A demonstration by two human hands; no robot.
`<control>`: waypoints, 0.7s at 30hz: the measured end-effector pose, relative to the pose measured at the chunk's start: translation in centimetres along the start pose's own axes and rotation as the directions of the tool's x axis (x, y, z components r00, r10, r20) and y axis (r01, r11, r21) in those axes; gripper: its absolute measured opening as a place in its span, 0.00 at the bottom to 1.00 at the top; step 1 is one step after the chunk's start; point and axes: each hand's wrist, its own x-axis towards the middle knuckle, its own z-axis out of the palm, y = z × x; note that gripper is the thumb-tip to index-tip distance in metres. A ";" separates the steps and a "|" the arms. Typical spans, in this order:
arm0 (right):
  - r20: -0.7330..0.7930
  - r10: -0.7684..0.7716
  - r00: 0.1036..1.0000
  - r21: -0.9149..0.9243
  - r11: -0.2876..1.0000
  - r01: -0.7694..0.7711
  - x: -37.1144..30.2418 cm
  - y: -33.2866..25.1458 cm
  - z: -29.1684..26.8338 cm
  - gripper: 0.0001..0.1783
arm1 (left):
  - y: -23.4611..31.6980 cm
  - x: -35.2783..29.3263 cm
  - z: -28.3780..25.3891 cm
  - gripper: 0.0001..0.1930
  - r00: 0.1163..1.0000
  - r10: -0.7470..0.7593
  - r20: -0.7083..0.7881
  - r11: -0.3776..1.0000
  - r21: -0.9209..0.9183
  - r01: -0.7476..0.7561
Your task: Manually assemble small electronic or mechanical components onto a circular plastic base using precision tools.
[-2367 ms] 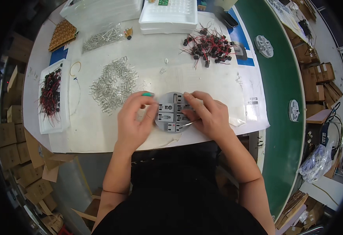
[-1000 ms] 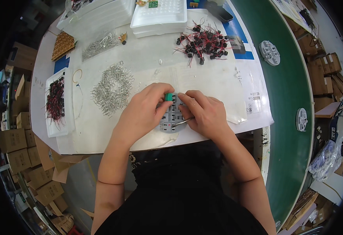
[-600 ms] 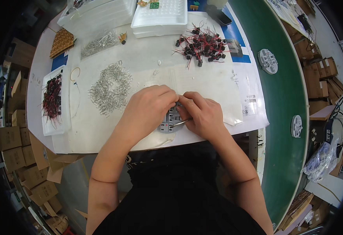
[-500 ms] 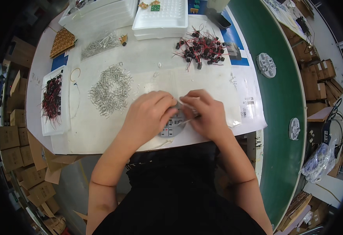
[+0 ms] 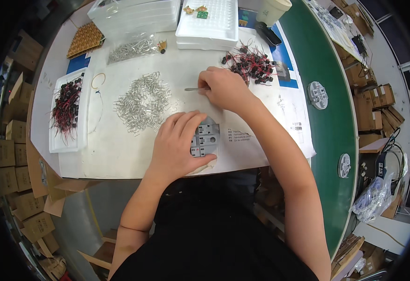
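My left hand lies flat over a grey block of small square parts near the table's front edge, thumb curled under it. My right hand reaches toward the table's middle and grips metal tweezers, tips pointing left toward a loose heap of silver metal clips. A pile of black components with red wires lies just right of that hand.
A white tray at the left holds more red-wired parts. Clear and white trays stand at the back, with a bag of clips and a brown perforated board. A green conveyor belt runs along the right. Cardboard boxes stack left.
My right hand has left the grey block and moved up and away with the tweezers, toward the clip heap. My left hand stays on the block.
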 end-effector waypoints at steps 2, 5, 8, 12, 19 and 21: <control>0.087 0.072 0.994 -0.007 0.997 -0.071 -0.2 -0.1 -0.1 0.08 | -0.4 -0.2 0.0 0.52 0.998 -0.061 0.019 0.997 -0.039 0.062; 0.041 0.100 0.994 0.053 0.993 -0.102 -1.4 0.0 -0.5 0.10 | -0.7 -0.2 0.2 0.53 0.997 -0.078 0.013 0.995 -0.059 0.079; 0.044 0.112 0.993 0.109 0.987 -0.116 -2.4 0.7 -1.4 0.10 | -0.8 -0.2 0.3 0.55 0.999 -0.051 -0.013 0.998 -0.046 0.051; 0.061 0.138 0.989 0.182 0.972 -0.147 -3.5 1.5 -2.5 0.10 | -0.9 -0.3 0.3 0.56 0.999 -0.054 -0.002 0.998 -0.045 0.054; -0.113 0.342 0.933 0.281 0.912 -0.300 -5.3 3.5 -4.0 0.10 | -1.1 -0.5 0.5 0.56 0.999 -0.054 0.000 0.996 -0.069 0.054; -0.143 0.464 0.874 0.221 0.876 -0.429 -5.7 4.2 -4.3 0.10 | -1.0 -0.4 0.3 0.55 0.998 -0.058 0.001 0.996 -0.067 0.058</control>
